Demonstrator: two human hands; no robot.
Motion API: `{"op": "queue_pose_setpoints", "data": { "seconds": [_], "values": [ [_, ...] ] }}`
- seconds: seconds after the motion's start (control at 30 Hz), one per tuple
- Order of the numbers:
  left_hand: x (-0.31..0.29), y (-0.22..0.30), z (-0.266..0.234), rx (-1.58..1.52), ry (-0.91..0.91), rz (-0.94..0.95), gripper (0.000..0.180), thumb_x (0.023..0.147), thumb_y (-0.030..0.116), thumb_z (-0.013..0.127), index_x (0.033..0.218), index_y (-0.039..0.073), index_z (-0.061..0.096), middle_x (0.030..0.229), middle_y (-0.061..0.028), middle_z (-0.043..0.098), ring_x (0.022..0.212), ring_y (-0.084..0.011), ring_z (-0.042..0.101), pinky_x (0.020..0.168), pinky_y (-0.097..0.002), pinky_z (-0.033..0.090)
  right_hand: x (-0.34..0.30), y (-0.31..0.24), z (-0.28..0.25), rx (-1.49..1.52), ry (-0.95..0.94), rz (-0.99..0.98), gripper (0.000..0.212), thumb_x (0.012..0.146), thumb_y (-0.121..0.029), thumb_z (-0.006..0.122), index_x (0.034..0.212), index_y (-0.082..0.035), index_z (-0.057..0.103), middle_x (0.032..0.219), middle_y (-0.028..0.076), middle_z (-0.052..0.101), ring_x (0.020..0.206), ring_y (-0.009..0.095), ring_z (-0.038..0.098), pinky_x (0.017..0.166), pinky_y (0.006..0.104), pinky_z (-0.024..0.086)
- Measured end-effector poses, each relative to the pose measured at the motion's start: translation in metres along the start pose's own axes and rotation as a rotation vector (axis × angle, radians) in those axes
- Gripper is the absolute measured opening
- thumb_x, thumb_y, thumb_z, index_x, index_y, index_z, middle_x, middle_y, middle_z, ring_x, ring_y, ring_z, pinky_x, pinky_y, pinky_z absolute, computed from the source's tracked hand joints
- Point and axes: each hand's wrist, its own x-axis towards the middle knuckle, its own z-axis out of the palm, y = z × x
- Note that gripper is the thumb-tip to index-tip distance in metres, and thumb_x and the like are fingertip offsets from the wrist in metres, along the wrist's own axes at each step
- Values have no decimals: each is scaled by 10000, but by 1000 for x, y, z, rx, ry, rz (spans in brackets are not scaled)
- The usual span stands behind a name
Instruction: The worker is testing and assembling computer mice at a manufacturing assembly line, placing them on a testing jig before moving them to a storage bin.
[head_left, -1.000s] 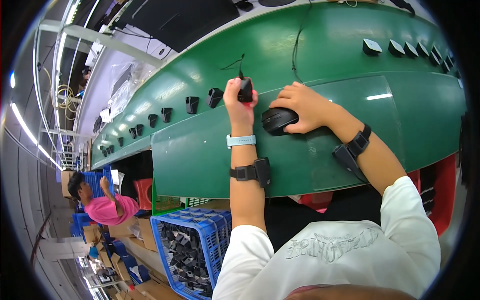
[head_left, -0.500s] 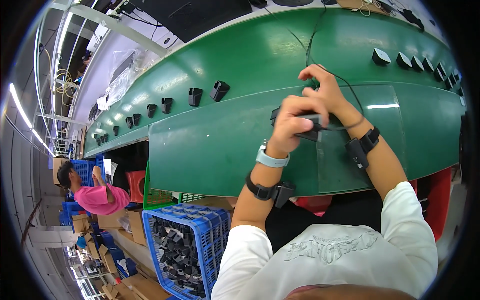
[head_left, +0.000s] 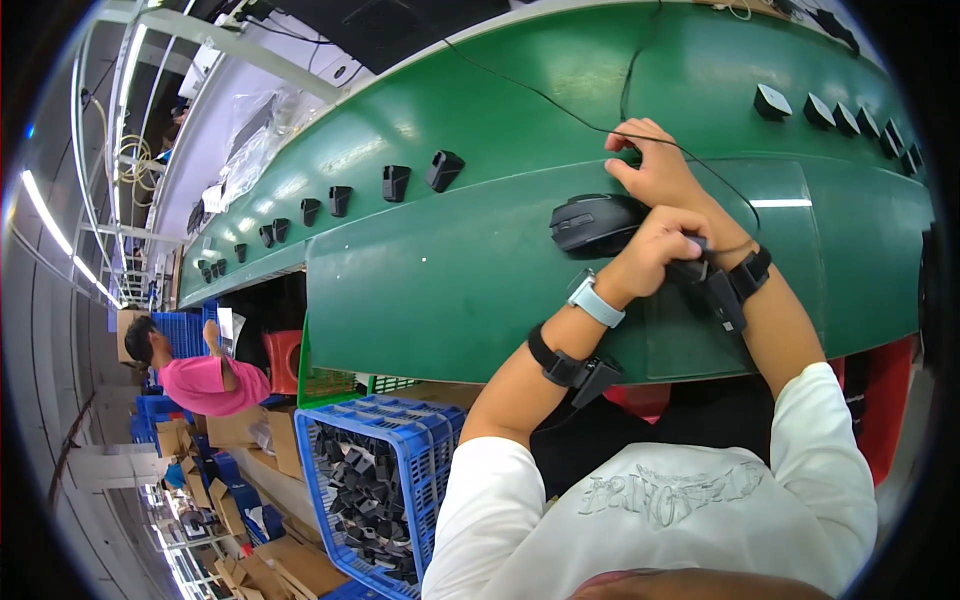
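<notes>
Because the left hand [head_left: 662, 250] crosses over the right forearm [head_left: 785, 310], its grip — clenched round a small black piece [head_left: 688, 268] — sits just right of the black computer mouse [head_left: 598, 222], over the worktop [head_left: 480, 300]. The right hand [head_left: 657, 172] curls loosely beyond the mouse, a cable across it; whether it pinches anything, I cannot tell. Black housings [head_left: 396, 183] stand mostly spaced out, probably for easy picking. Left of the mouse, open room reaches the worktop's near edge.

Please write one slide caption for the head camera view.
The left hand holds a small black device near the right forearm; a black mouse lies on the green table.
</notes>
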Motion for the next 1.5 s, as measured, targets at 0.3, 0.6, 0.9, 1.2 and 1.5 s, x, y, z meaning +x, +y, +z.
{"op": "queue_pose_setpoints", "data": {
  "seconds": [0.3,0.6,0.9,1.2,1.5],
  "values": [
    [-7,7,-16,-681,100,44,376,812,418,494,808,42,481,742,-102,415,539,-236,437,497,-360,344,3,16,18,77,59,-76,217,769,-221,738,934,-85,701,962,73,701,987,299,620,879,417,511],
    [-3,6,-14,-728,122,23,335,802,368,516,816,36,473,737,-109,437,553,-245,447,503,-360,369,1,18,16,56,-2,-51,228,748,-247,730,923,-103,701,992,52,696,1020,275,616,894,390,498],
    [-7,11,-2,-90,-51,-184,344,740,277,511,827,-54,551,756,-137,576,664,-211,519,613,-305,411,-4,-2,2,64,-39,-48,208,786,-196,651,950,-71,677,976,92,659,987,294,574,912,408,455],
    [-4,11,7,-146,53,-173,332,721,296,514,796,-28,534,718,-152,540,577,-214,491,584,-322,420,-6,3,5,50,-31,-31,212,774,-193,647,937,-62,683,969,93,681,1018,294,596,926,410,444],
    [-1,6,4,-186,41,-167,316,729,276,510,809,-29,523,729,-147,531,595,-227,503,596,-332,427,-4,7,10,50,-3,-86,187,772,-182,659,915,-63,678,934,97,691,967,312,626,938,420,449]
  ]
}}
